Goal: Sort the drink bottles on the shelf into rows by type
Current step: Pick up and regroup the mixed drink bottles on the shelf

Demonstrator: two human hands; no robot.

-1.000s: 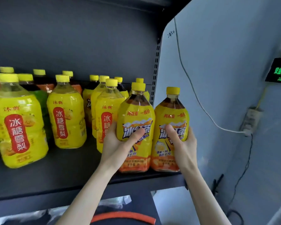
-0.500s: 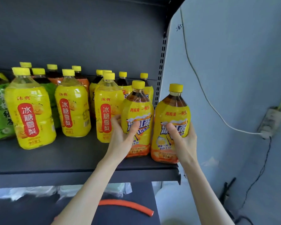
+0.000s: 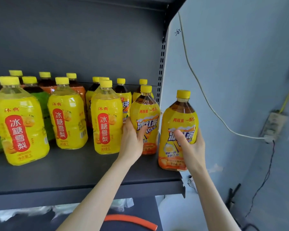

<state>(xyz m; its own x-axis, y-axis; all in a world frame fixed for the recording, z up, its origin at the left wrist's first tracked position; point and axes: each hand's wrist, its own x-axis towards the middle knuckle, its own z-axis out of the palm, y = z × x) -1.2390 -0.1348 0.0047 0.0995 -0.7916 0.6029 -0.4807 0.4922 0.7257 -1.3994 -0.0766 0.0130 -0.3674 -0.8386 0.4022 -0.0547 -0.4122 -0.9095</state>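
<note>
Two iced black tea bottles with yellow caps stand at the right end of the dark shelf (image 3: 73, 174). My left hand (image 3: 132, 140) grips the farther tea bottle (image 3: 145, 112) around its middle. My right hand (image 3: 190, 147) grips the nearer tea bottle (image 3: 178, 117), which sits at the shelf's front right corner. To the left stand three yellow pear-drink bottles with red labels (image 3: 107, 120) (image 3: 65, 117) (image 3: 18, 124). Behind them are more tea bottles (image 3: 123, 95), orange-labelled bottles (image 3: 47, 85) and green-labelled bottles (image 3: 42, 100), partly hidden.
The shelf's perforated upright (image 3: 162, 64) stands just right of the back bottles. A grey wall with a white cable (image 3: 198, 84) and a power strip (image 3: 274, 125) lies to the right. Below the shelf are plastic wrap and an orange hose (image 3: 132, 220).
The left-hand bottle has moved deeper into the shelf, leaving a gap between the two tea bottles. The camera has shifted, showing more of the left-hand bottles.
</note>
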